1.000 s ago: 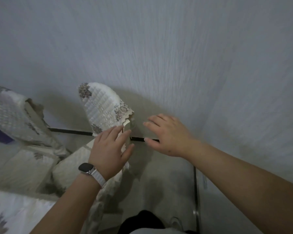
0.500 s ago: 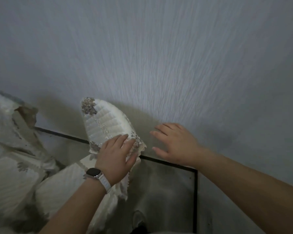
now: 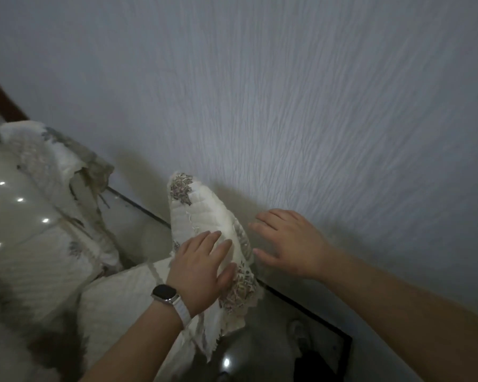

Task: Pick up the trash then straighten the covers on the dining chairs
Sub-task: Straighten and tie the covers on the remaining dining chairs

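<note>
A cream quilted chair cover (image 3: 199, 213) with floral patches and a lace hem drapes over the backrest of the nearest dining chair. My left hand (image 3: 202, 267), a watch on its wrist, lies flat with straight fingers on the lower front of that cover. Just right of the backrest hovers my right hand (image 3: 290, 241), fingers spread and holding nothing, close to the wall. The chair's seat cushion cover (image 3: 127, 301) shows below my left forearm. No trash is in sight.
A second covered chair (image 3: 55, 161) stands to the left, its cover rumpled at the backrest. A glossy table top (image 3: 14, 213) with light reflections lies at far left. The textured white wall (image 3: 315, 106) is directly behind. Dark-lined floor tiles (image 3: 309, 307) run beneath.
The view has swung right and downward. My left hand has slid lower on the backrest cover, pressing it flat. My right hand stays beside the backrest, still holding nothing.
</note>
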`<state>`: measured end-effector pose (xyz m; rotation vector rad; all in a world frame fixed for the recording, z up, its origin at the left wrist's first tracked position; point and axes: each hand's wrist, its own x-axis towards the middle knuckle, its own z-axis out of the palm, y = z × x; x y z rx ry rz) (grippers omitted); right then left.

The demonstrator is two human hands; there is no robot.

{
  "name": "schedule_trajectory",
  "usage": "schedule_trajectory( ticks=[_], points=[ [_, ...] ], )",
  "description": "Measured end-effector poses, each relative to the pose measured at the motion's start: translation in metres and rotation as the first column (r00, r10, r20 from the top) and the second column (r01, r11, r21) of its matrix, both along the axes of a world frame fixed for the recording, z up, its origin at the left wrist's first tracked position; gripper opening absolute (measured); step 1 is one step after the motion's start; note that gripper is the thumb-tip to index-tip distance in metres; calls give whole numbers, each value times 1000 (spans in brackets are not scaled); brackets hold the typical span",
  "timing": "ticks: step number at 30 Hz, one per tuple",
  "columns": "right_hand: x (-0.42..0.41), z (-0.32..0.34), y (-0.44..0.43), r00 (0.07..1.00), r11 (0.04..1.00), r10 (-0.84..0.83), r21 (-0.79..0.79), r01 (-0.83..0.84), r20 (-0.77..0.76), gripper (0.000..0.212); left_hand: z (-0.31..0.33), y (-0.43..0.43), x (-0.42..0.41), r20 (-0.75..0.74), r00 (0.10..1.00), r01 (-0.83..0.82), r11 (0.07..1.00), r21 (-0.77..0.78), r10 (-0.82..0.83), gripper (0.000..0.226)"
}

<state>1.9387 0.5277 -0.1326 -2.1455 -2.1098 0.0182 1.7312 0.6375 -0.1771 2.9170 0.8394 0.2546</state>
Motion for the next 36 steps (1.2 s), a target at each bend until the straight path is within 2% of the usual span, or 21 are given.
schedule_trajectory(
  ticks=[6,15,21,27,30,36],
  points=[
    [42,-19,48,969,970,242,20,-241,-56,52,-1,-23,26,-24,968,-252,966,-58,251,47],
    [61,-35,106,804,808,588,20,-588,-94,56,-8,-59,69,-29,817,-575,811,-106,575,47],
    [66,-54,124,702,708,701,8,-706,-125,56,-23,-77,75,-10,731,-677,724,-135,682,53],
    [66,-63,151,659,655,746,-79,-752,-90,69,-38,-84,82,103,664,-705,666,-243,741,53],
    [60,-64,164,608,605,792,-72,-793,-53,68,-41,-81,87,142,593,-743,606,-284,793,55],
    [53,-65,178,536,536,844,-28,-844,-31,60,-34,-72,92,45,463,-824,449,-346,885,52]
  ],
)
